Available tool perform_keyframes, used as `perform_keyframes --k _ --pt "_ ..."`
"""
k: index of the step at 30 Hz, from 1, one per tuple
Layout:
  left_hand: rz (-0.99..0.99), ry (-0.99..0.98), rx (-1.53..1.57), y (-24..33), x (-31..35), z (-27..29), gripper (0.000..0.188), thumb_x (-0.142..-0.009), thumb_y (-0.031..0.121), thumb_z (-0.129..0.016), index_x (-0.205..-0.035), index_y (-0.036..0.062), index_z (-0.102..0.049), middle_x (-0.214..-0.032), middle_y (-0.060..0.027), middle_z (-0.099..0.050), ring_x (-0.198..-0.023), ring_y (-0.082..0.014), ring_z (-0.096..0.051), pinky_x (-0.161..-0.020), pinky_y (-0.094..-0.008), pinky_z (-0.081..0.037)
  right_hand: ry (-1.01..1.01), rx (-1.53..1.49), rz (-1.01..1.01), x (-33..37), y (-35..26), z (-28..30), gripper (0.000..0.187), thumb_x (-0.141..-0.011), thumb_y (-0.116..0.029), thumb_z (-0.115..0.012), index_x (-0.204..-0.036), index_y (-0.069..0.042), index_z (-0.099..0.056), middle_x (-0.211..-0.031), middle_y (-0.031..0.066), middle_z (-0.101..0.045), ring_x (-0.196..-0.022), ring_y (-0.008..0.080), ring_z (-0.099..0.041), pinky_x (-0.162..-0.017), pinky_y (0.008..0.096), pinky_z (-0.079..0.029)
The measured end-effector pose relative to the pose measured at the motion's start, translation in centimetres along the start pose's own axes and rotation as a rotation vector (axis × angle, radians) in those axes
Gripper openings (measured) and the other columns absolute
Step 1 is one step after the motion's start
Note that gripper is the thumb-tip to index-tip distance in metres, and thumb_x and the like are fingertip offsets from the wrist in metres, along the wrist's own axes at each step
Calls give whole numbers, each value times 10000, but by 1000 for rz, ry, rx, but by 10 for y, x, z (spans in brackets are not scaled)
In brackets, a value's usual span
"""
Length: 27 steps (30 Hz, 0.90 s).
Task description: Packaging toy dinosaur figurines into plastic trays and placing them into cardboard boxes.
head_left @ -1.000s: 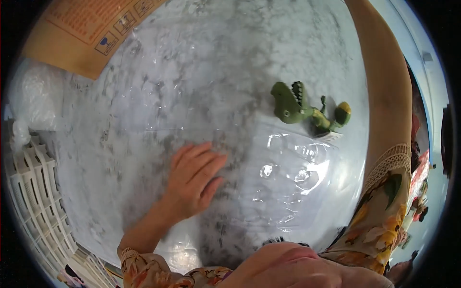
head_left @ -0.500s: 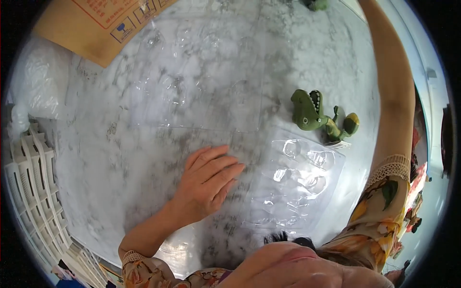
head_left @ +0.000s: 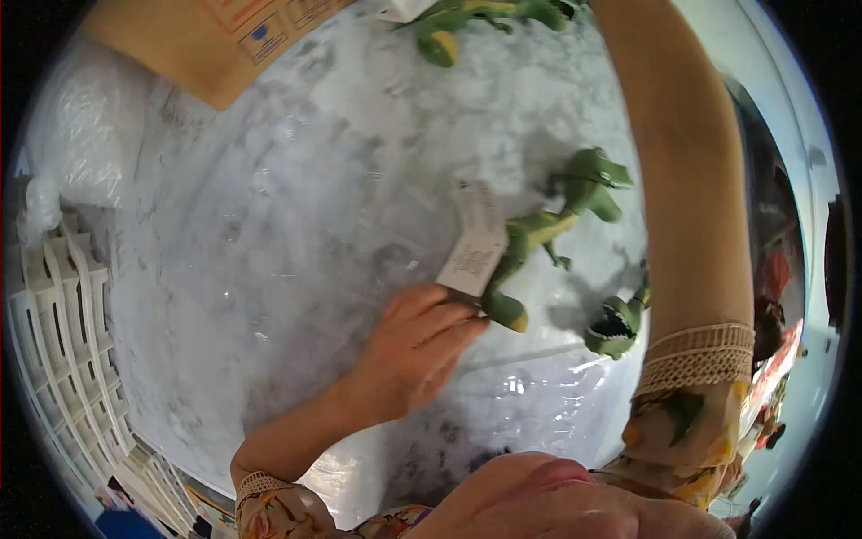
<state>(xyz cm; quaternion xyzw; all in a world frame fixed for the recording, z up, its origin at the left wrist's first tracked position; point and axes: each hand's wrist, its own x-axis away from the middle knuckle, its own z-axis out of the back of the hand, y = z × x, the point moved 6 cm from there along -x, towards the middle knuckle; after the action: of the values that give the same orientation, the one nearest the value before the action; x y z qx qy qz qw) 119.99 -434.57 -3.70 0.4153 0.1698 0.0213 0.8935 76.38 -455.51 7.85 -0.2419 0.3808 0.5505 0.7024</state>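
My left hand [head_left: 417, 350] lies over the table with its fingers loosely stretched and apart. Its fingertips meet the tail end of a green toy dinosaur [head_left: 539, 232] and the lower edge of the white paper tag [head_left: 476, 256] hanging from it. Whether they touch it or only lie beside it is hard to see. A second toy dinosaur [head_left: 613, 329], mouth open, is partly covered by my right forearm. Another green dinosaur [head_left: 489, 13] is cut off by the top edge. My right arm reaches up past the top edge, so that hand is out of sight.
Clear plastic trays or sheets [head_left: 539, 395] lie on the marbled grey table [head_left: 296, 359]. At the far left are a cardboard box [head_left: 171, 49] and a clear plastic bag [head_left: 94, 130]. A white plastic basket [head_left: 67, 314] stands along the left edge.
One dinosaur was fully seen on the right; now three show, one against my left hand. My right forearm has swung leftward. My left hand has barely moved.
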Motion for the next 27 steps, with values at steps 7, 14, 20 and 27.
perform_keyframes --k 7,14,20,27 --pt "-11 12 63 -2 5 6 329 -717 3 -676 -1041 52 -648 -1060 -52 -605 -1067 -260 -525 -898 -400 -412 -344 -18 -202 54 0 -35 513 -787 -69 -645 -1288 -36 -541 -1062 202 -657 -964 355 -621 -812 431 -507" --pt "-41 38 27 2 5 5 349 -697 -2 -673 -1038 58 -631 -1034 -57 -595 -1081 -270 -519 -930 -405 -410 -1311 -209 -277 37 -40 178 420 -796 14 -670 -1212 -17 -625 -1064 92 -678 -923 177 -607 -836 355 -533" --pt "-52 58 16 -1 4 2 327 -703 14 -669 -1024 65 -643 -1029 -59 -605 -1105 -283 -532 -937 -405 -411 -675 -483 -264 -3 18 112 288 -796 -83 -664 -1058 39 -665 -717 29 -604 -620 118 -528 -538 301 -474" --pt "-107 -5 201 15 1 -9 395 -678 13 -637 -1072 17 -609 -1106 -100 -552 -1210 -308 -434 -1014 -447 -355 -235 -6 -168 -12 31 -70 332 -823 -134 -633 -1153 -101 -641 -918 142 -704 -791 230 -682 -697 360 -531"
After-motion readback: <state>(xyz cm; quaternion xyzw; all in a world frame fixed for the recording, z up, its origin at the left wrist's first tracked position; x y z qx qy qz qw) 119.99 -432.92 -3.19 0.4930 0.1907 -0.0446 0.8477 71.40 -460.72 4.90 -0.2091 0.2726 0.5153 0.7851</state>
